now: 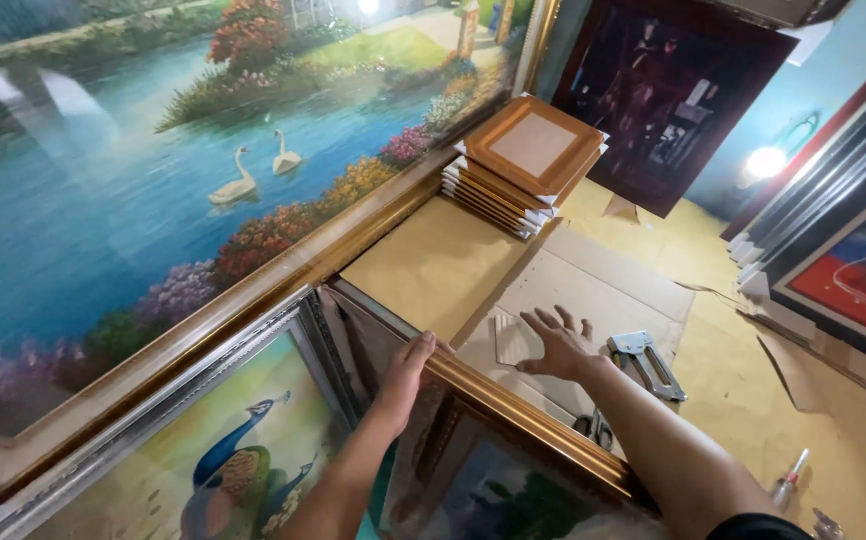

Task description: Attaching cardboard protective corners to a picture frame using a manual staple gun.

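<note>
While left hand (405,372) grips gold frame (513,405), staple gun (645,362) half-hidden

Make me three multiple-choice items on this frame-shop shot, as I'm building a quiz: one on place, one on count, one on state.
1. Where does the staple gun lie?
A. on the stack of frames
B. on the cardboard by the right hand
C. on the swan painting

2. How many swans are in the big painting?
A. one
B. two
C. four

3. How is the left hand?
A. flat on the floor
B. closed on a screwdriver
C. gripping the gold frame's edge

Answers: 1 B, it sits on the cardboard beside the right hand. 2 B, two white swans swim together. 3 C, its fingers wrap the gold frame.
</note>
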